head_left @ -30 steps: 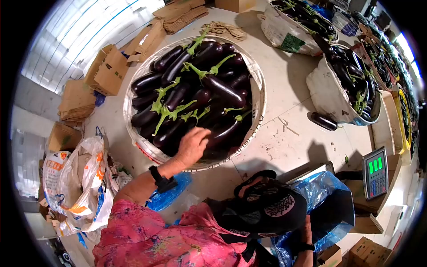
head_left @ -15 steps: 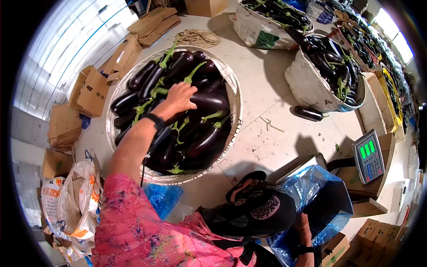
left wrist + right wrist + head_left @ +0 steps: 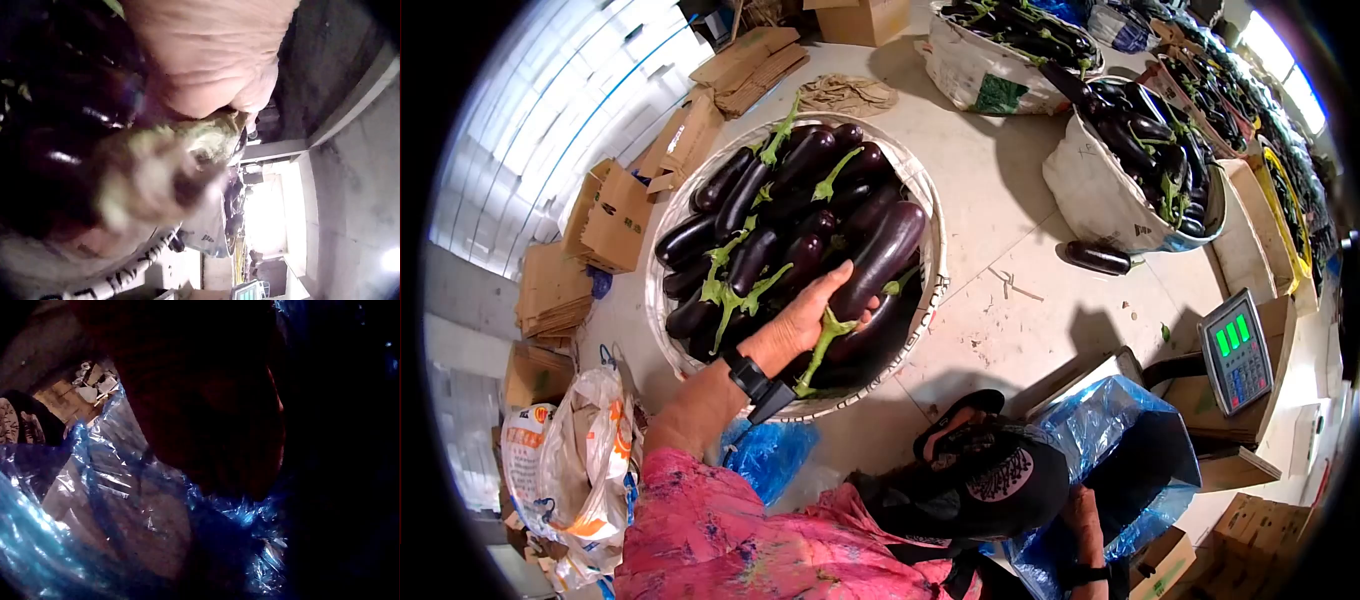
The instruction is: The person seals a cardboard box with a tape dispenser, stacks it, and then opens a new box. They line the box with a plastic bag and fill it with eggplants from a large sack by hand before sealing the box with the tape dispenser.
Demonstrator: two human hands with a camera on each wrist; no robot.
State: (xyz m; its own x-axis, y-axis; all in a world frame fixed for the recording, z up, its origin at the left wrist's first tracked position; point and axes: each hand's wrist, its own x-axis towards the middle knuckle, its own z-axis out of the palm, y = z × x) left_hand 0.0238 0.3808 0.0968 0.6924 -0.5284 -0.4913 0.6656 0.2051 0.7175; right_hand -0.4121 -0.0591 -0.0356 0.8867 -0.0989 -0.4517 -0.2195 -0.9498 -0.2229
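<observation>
My left hand (image 3: pixel 800 318) grips a large dark purple eggplant (image 3: pixel 885 250) near its green stem (image 3: pixel 825 352), with the thumb on top. This eggplant is tilted over the others in a wide round white basket (image 3: pixel 938 280). Close up in the left wrist view, the palm (image 3: pixel 212 62) lies against a blurred green eggplant cap (image 3: pixel 212 140). My right hand (image 3: pixel 1083 512) holds the near edge of a blue plastic bag (image 3: pixel 1090 415) that gapes around a dark inside. In the right wrist view that hand (image 3: pixel 206 412) is in deep shadow over crumpled film, its fingertips hidden.
A digital scale display (image 3: pixel 1235 352) stands right of the bag. Two more white sacks of eggplants (image 3: pixel 1090 190) are at the back right, with a loose eggplant (image 3: pixel 1097 258) on the floor. Cardboard boxes (image 3: pixel 608 215) and a white woven sack (image 3: pixel 585 450) line the left.
My left hand reached over the basket, took hold of an eggplant and drew it back toward me, turning it so the stem points nearer. The right hand stays at the bag.
</observation>
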